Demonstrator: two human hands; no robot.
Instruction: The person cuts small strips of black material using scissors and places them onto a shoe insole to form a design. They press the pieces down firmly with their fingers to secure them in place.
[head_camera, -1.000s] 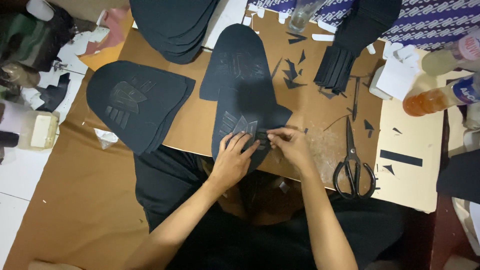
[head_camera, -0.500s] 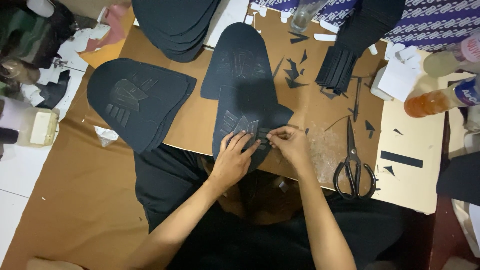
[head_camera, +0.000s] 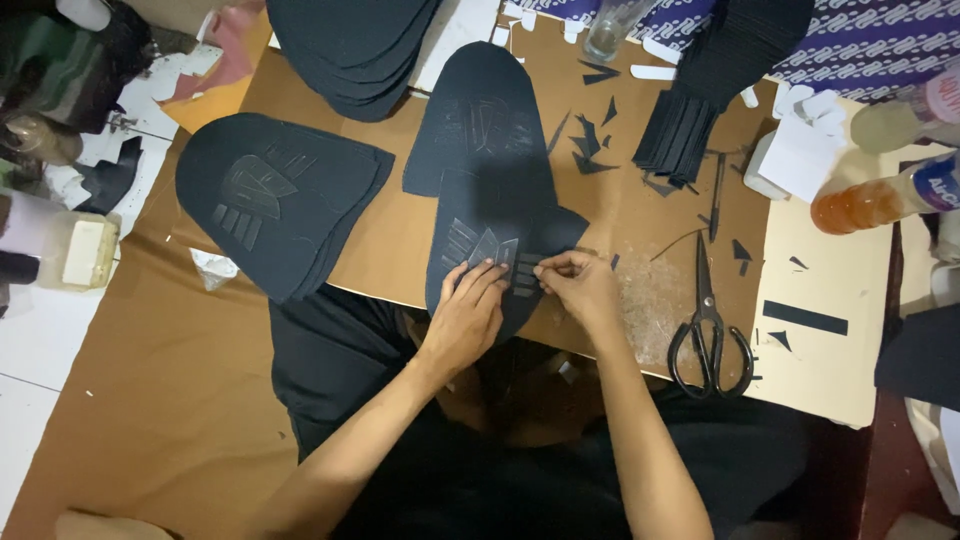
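The brown cardboard tabletop (head_camera: 400, 250) carried everything, and the biggest thing on it was the long dark sole-shaped piece (head_camera: 490, 150) running down the middle toward the person. To its left lay a stack of rounded dark pieces (head_camera: 280, 200) with a glossy emblem on top, and another dark stack (head_camera: 350, 45) sat at the far edge. Black scissors (head_camera: 708, 330) lay shut on the right, well apart from the work, with dark offcuts (head_camera: 590, 140) scattered beyond.

Both hands met at the near end of the long piece. The left hand (head_camera: 465, 320) lay flat, fingers (head_camera: 485, 275) extended and pressing on the glossy striped emblem (head_camera: 485, 248), holding nothing. The right hand (head_camera: 580, 285) had its fingers pinched nearly closed at the emblem's right edge; whether they held a thin strip, I could not tell, it was too small.

The risk, as I judged it: the emblem could go down crooked or wrinkle if the pressing hand slipped while the other tugged, and a stray offcut might get trapped under it.

Against the frame a second earlier, little differed: the hands stayed on the same spot, the left fingers reaching slightly further up over the emblem, the scissors and stacks unmoved.
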